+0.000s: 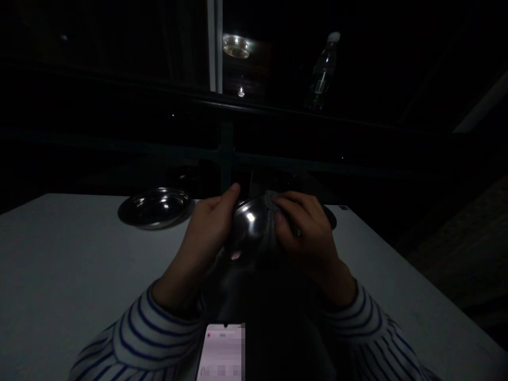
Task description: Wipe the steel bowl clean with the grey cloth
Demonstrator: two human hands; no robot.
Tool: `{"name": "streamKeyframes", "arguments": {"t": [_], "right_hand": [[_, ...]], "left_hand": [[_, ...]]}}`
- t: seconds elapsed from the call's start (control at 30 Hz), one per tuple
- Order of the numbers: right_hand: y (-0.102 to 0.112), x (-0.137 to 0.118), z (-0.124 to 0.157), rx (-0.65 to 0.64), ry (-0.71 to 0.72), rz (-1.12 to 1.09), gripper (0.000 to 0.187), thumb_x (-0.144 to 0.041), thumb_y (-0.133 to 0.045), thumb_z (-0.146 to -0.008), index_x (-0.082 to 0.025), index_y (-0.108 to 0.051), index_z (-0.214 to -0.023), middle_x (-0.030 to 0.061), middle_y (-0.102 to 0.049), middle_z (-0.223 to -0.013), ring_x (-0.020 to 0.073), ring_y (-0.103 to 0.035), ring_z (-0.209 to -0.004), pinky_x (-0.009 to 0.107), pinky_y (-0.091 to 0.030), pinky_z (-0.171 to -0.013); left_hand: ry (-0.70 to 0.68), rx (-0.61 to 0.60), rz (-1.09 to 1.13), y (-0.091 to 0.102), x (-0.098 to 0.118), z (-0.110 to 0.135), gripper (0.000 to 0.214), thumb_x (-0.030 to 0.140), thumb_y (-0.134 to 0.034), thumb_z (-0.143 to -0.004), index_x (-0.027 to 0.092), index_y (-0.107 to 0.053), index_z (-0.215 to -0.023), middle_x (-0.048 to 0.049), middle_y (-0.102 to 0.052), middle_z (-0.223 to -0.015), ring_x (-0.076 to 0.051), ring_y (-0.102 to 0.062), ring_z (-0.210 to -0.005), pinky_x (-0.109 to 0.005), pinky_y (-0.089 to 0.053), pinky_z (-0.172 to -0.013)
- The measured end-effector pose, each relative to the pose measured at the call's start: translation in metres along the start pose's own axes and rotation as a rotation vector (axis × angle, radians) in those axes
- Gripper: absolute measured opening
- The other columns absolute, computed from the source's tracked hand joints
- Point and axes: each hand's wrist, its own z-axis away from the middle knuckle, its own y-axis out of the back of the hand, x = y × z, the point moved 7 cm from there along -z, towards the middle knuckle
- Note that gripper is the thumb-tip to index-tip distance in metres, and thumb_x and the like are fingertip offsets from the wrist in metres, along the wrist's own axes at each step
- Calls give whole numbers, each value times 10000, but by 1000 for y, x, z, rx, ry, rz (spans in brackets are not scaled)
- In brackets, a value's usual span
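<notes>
A shiny metal bowl [249,227] is held tilted between my two hands above the white table. My left hand [210,225] grips its left rim, thumb up along the edge and the other fingers hidden behind. On the bowl's right side, my right hand [307,222] pinches a grey cloth [271,225] and presses it against the metal. The lower part of the cloth is lost in shadow. Left of my hands, a shallow metal dish [155,207] rests on the table.
The white table [79,264] spans the view. A lit phone [222,352] lies near its front edge. Behind my right hand a dark round thing [330,217] shows in part. Beyond the table, a clear bottle [323,74] with a white cap stands by dark glass with lamp reflections.
</notes>
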Motion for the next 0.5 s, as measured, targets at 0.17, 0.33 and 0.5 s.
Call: {"name": "streamKeyframes", "arguments": {"t": [0.17,0.33,0.5], "right_hand": [[-2,-9,2,-30,28,26,249,-231,-471,-838,-135,-614,-1018,113,-594,-1026,221,-517,-951,365,-437,-806],[-11,-40,8,-128,231,20,296,-327,-486,-840,-186,-596,-1076,84,-579,-1107,244,-491,-994,396,-413,-802],[0,-7,1,-6,44,2,239,-226,-477,-836,-143,-622,-1007,108,-599,-1018,215,-528,-945,367,-444,-813]], "left_hand": [[-1,5,9,2,-1,-1,396,493,-565,-685,176,-515,-453,33,-498,-400,-98,-459,-381,-201,-317,-375],[1,-45,0,-2,-3,-3,403,499,-559,-690,177,-497,-455,38,-485,-394,-98,-449,-375,-203,-313,-374],[-6,-26,-21,2,-1,-2,404,512,-559,-682,177,-514,-462,26,-514,-412,-106,-470,-388,-210,-336,-390]]}}
